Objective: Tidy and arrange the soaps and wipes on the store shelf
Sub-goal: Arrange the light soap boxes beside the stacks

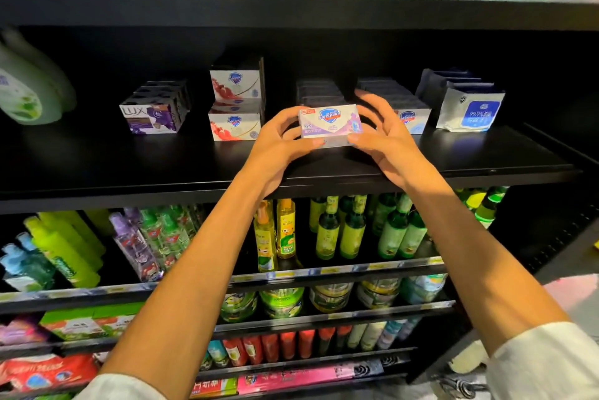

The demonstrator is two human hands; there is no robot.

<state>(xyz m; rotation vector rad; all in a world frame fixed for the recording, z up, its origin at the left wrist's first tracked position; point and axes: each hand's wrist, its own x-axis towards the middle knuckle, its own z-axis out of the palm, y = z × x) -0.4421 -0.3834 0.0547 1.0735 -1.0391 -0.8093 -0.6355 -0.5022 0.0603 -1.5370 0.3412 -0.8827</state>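
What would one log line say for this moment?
stage: placing soap | left hand: holds purple Safeguard box | right hand: holds same box | where: black shelf, between soap rows

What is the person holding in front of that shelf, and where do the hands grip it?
A small lilac-and-white Safeguard soap box. The left hand pinches its left end and the right hand its right end, thumbs under the lower corners.

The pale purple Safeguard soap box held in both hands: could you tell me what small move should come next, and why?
Probably ease the pale purple Safeguard soap box straight back and set it down squarely. The left hand and right hand pinch its ends ahead of a dark row of boxes, well forward of the black shelf rows beside it.
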